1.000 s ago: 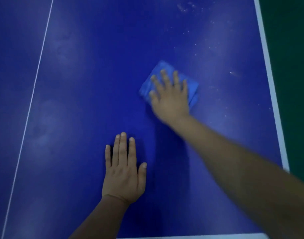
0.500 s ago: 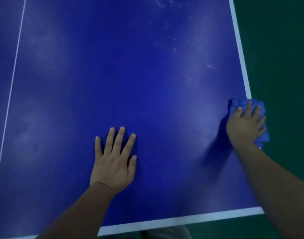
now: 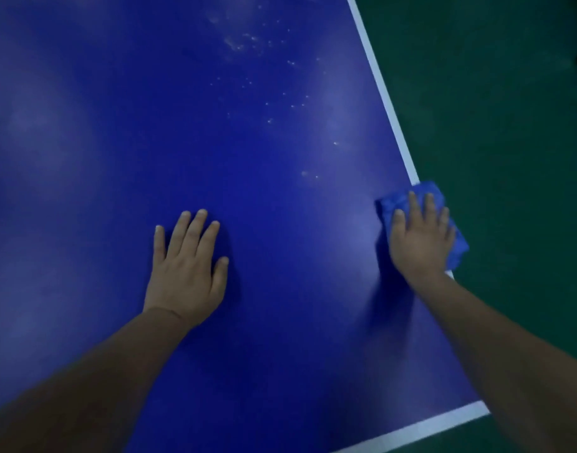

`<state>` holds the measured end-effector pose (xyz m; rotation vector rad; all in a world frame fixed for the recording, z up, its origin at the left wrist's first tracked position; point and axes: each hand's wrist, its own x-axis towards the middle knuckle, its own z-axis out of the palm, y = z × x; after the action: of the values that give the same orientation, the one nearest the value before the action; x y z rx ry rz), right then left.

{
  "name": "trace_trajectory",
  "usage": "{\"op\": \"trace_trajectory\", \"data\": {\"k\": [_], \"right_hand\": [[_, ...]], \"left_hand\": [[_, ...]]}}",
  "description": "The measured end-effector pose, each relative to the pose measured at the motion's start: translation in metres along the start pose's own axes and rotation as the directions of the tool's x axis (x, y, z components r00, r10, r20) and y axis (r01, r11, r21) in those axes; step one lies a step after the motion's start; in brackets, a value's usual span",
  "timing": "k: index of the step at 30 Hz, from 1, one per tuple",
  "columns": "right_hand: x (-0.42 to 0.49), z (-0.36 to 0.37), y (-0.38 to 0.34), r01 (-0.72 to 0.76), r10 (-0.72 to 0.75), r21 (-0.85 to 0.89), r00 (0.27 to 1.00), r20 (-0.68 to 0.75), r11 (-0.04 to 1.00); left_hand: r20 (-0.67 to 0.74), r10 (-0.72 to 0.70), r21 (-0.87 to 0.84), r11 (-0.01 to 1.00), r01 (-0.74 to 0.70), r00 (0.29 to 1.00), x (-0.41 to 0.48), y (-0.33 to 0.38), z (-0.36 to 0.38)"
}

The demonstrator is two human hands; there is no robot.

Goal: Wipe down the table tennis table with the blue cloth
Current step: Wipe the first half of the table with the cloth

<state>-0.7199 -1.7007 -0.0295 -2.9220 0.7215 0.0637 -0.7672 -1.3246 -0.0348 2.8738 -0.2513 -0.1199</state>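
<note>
The blue cloth (image 3: 427,187) is found at about 3 o'clock in the view. It is folded into a pad and lies across the white side line (image 3: 382,89) of the table tennis table (image 3: 280,322), so that a part of it hangs over the edge, above the green floor (image 3: 493,125). It is pressed down by the right hand (image 3: 421,237), whose fingers are straight and a little spread. The cloth is not gripped, only held flat under the palm. The left hand (image 3: 187,273) is laid flat on the surface at about 9 o'clock from the cloth, well apart from it. Its fingers are apart and nothing is held (it seems to serve as a support).

The step in hand is judged to be a wiping stroke at the right edge. Here the dirt is best pushed off over the line and not dragged back onto the surface. Because only pressure holds the cloth, the overhanging part should be watched, or the pad can slip off. Pale specks (image 3: 247,40) are seen toward 11 o'clock from the cloth, so the following strokes should be directed there, in overlapping lanes and with even pressure from the whole palm. If the cloudy patches at 9 o'clock of the view are dust or only reflections cannot be told.
</note>
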Motion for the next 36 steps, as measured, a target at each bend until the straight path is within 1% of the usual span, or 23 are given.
{"op": "trace_trajectory", "data": {"k": [3,5,6,7,8,9,10,11,12,14,15,16,18,20,22,24,26,27,28,30,32,34,36], "right_hand": [[-0.026,0.005,-0.010,-0.074,0.074,0.008,0.996,-0.047,0.997],[-0.071,0.018,-0.046,0.143,-0.146,-0.047,0.986,-0.075,0.989],[-0.098,0.023,-0.065,0.330,-0.333,-0.068,0.941,-0.050,0.942],[-0.125,0.026,-0.081,0.552,-0.554,-0.061,0.833,0.000,0.831],[-0.145,0.027,-0.089,0.741,-0.738,-0.026,0.671,0.067,0.671],[-0.151,0.026,-0.090,0.858,-0.852,0.008,0.510,0.120,0.514],[-0.139,0.024,-0.082,0.906,-0.899,0.021,0.418,0.129,0.424],[-0.117,0.024,-0.067,0.891,-0.887,-0.019,0.454,0.087,0.454],[-0.093,0.024,-0.047,0.808,-0.808,-0.058,0.588,0.029,0.586],[-0.040,0.015,0.002,0.476,-0.485,-0.127,0.873,-0.052,0.870],[-0.025,0.005,0.025,0.317,-0.323,-0.124,0.946,-0.029,0.940],[-0.021,-0.003,0.036,0.214,-0.213,-0.089,0.977,0.029,0.973],[-0.042,-0.002,0.023,0.242,-0.242,-0.106,0.970,0.018,0.964],[-0.086,0.010,-0.021,0.506,-0.511,-0.132,0.859,-0.004,0.852],[-0.121,0.022,-0.078,0.798,-0.796,-0.015,0.602,0.065,0.602],[-0.126,0.027,-0.136,0.920,-0.922,0.090,0.374,0.100,0.382],[-0.090,0.033,-0.173,0.943,-0.949,0.106,0.311,0.062,0.316],[-0.061,0.035,-0.181,0.937,-0.941,0.079,0.339,0.019,0.339],[-0.024,0.038,-0.178,0.904,-0.905,0.042,0.425,-0.015,0.424],[0.063,0.033,-0.148,0.721,-0.725,-0.078,0.686,-0.058,0.688],[0.133,0.015,-0.100,0.426,-0.430,-0.077,0.902,-0.042,0.902],[0.153,-0.003,-0.075,0.122,-0.122,0.059,0.992,0.006,0.991],[0.126,0.000,-0.091,0.053,-0.052,0.047,0.998,-0.027,0.997]], "left_hand": [[-0.036,-0.051,-0.050,0.998,0.049,0.998,0.003,0.000,0.004],[-0.053,-0.058,-0.063,0.997,0.055,0.997,0.001,-0.001,0.003],[-0.054,-0.056,-0.063,0.997,0.052,0.997,0.002,-0.002,0.004],[-0.052,-0.052,-0.061,0.997,0.049,0.997,0.002,-0.002,0.005],[-0.049,-0.051,-0.061,0.997,0.048,0.997,0.003,-0.002,0.005],[-0.048,-0.054,-0.061,0.997,0.051,0.997,0.004,-0.003,0.005],[-0.046,-0.055,-0.058,0.997,0.052,0.997,0.003,-0.003,0.005],[-0.039,-0.056,-0.053,0.997,0.054,0.998,0.002,-0.003,0.004],[-0.034,-0.058,-0.047,0.997,0.056,0.998,0.002,-0.003,0.004],[-0.024,-0.060,-0.042,0.997,0.059,0.998,0.002,-0.003,0.003],[-0.018,-0.056,-0.042,0.998,0.056,0.998,0.002,-0.003,0.002],[-0.017,-0.052,-0.043,0.998,0.051,0.999,0.002,-0.003,0.003],[-0.020,-0.047,-0.056,0.997,0.046,0.999,0.002,-0.003,0.002],[-0.036,-0.054,-0.086,0.995,0.050,0.998,0.000,-0.003,0.002],[-0.097,-0.075,-0.136,0.989,0.062,0.992,-0.001,-0.003,0.002],[-0.154,-0.122,-0.191,0.977,0.091,0.981,-0.002,-0.003,0.002],[-0.182,-0.147,-0.204,0.973,0.109,0.972,-0.001,-0.004,0.001],[-0.177,-0.136,-0.190,0.977,0.102,0.975,-0.001,-0.004,0.001],[-0.156,-0.119,-0.173,0.981,0.091,0.981,-0.001,-0.003,0.002],[-0.109,-0.101,-0.140,0.986,0.086,0.989,0.001,-0.003,0.002],[-0.066,-0.097,-0.114,0.990,0.089,0.993,0.001,-0.002,0.003],[-0.051,-0.095,-0.099,0.991,0.090,0.994,0.001,-0.002,0.003],[-0.040,-0.096,-0.086,0.992,0.092,0.995,0.001,-0.002,0.003]]}}
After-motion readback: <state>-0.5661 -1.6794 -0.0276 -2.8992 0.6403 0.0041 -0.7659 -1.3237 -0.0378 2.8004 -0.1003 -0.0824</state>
